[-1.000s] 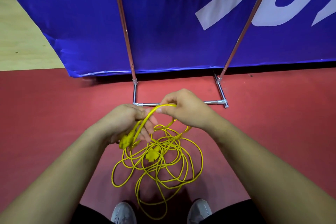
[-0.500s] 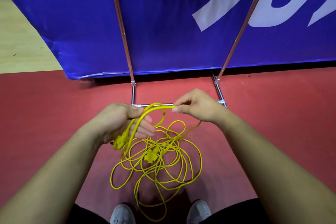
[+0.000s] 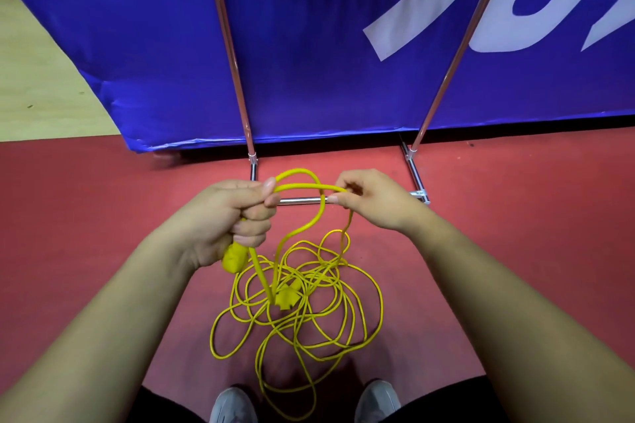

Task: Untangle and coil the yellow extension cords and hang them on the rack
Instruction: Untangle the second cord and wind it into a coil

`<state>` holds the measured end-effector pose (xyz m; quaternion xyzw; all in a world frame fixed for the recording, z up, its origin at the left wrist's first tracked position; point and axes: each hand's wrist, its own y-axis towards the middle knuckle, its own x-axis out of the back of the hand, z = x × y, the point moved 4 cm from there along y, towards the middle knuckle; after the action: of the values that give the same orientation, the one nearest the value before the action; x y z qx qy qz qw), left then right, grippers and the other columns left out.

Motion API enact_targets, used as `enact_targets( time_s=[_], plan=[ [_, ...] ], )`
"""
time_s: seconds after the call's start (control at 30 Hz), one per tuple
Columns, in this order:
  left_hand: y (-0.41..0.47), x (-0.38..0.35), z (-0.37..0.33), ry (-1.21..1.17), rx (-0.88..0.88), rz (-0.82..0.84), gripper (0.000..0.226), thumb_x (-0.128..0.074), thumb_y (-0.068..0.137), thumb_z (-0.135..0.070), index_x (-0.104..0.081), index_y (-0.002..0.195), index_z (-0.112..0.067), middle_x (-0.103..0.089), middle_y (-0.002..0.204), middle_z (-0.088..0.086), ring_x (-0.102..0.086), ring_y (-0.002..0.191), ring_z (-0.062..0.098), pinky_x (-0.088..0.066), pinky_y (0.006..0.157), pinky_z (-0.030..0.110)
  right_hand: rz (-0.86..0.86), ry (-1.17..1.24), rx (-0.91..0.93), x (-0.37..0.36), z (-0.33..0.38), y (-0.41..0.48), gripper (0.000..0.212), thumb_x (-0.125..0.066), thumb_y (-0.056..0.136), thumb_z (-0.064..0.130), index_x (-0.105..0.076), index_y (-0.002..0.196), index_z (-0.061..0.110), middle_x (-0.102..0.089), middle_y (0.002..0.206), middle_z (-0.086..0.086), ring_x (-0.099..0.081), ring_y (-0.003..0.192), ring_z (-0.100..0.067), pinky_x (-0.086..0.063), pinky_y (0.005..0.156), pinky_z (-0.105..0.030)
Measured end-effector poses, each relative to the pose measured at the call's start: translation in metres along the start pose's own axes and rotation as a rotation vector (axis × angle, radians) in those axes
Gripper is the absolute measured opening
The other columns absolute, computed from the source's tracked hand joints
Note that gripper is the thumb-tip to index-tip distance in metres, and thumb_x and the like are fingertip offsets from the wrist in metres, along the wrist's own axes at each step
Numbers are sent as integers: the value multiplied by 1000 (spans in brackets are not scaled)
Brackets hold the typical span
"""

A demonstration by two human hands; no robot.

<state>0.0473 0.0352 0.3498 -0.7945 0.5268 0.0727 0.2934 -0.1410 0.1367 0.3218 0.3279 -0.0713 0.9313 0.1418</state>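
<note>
Red floor under me; blue banner with white lettering stands ahead; pale wood flooring beyond it, my left.

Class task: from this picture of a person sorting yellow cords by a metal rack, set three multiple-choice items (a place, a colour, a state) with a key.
1. Where does the tangled yellow extension cord lie? A. on the red floor by the grey shoes; B. on a table; C. in a box.
2. What colour is the fabric banner behind the metal rack? A. green; B. blue; C. black.
3. What is the left hand doing? A. hanging open; B. gripping the cord above its yellow plug; C. pressing the floor.
Key: A, its loops spread on the floor; B, blue with white lettering; B, its fingers curl round the cord.
</note>
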Motion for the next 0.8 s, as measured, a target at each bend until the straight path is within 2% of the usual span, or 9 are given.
enact_targets(
  time_s=[0.13,0.23,0.33,0.43,0.5,0.6,0.67,0.73,0.8],
  plan=[
    [0,7,-5,-198,-22,-35,28,-48,89,-27,-48,65,-13,-17,50,-9,-15,32,1,-16,33,17,4,1,-57,-9,-35,3,11,-64,91,17,-58,82,19,-56,73,5,-47,65,-7,-40,66,-25],
    [-4,11,-10,-305,-23,2,24,-58,80,-30,-50,62,-15,-14,53,-9,-13,35,4,-25,32,17,30,-60,-124,-23,-58,3,16,-61,93,18,-53,80,23,-54,73,6,-46,68,-12,-41,70,-32],
    [-9,16,-13,-336,-39,-26,24,-65,72,-32,-52,58,-17,-26,43,-9,-41,38,9,-44,41,21,9,-34,-219,-29,-82,0,21,-60,93,16,-48,79,24,-47,70,8,-40,64,-10,-36,66,-30],
    [-10,22,-13,-280,-60,-101,27,-60,73,-34,-53,53,-17,-35,40,-3,-68,57,21,-57,51,30,-22,123,-297,-33,-97,-2,20,-64,91,12,-51,77,20,-53,71,-2,-43,65,-15,-34,64,-30],
    [-8,29,-13,-325,-46,-22,38,-46,91,-32,-55,58,-16,-39,44,-3,-62,47,16,-52,44,26,-122,322,-364,-35,-100,-2,19,-66,90,16,-55,75,17,-60,72,-8,-52,69,-18,-40,68,-32],
    [-6,31,-15,-527,10,297,46,-26,106,-32,-56,82,-7,-38,53,-1,-37,41,11,-32,46,26,-269,596,-432,-32,-97,-2,16,-65,92,17,-57,79,12,-56,66,-6,-58,57,-17,-49,61,-29],
    [-4,38,-15,-518,-30,282,46,-25,107,-32,-55,86,-5,-34,55,-2,-33,41,11,-27,47,27,-309,520,-416,-29,-96,-3,17,-66,91,19,-61,79,8,-53,60,-3,-49,47,-10,-43,50,-21],
    [-5,38,-16,-498,-28,235,43,-29,105,-31,-54,78,-9,-31,50,-6,-26,36,8,-25,41,24,-290,377,-388,-28,-98,-6,19,-65,91,20,-67,80,5,-52,58,-1,-42,47,-7,-36,47,-19],
    [-9,40,-16,-356,-22,41,40,-36,100,-31,-51,67,-13,-29,43,-7,-22,31,6,-23,35,20,-268,400,-358,-28,-98,-6,12,-62,93,16,-71,91,8,-54,61,-3,-44,47,-6,-36,49,-18]
  ],
)
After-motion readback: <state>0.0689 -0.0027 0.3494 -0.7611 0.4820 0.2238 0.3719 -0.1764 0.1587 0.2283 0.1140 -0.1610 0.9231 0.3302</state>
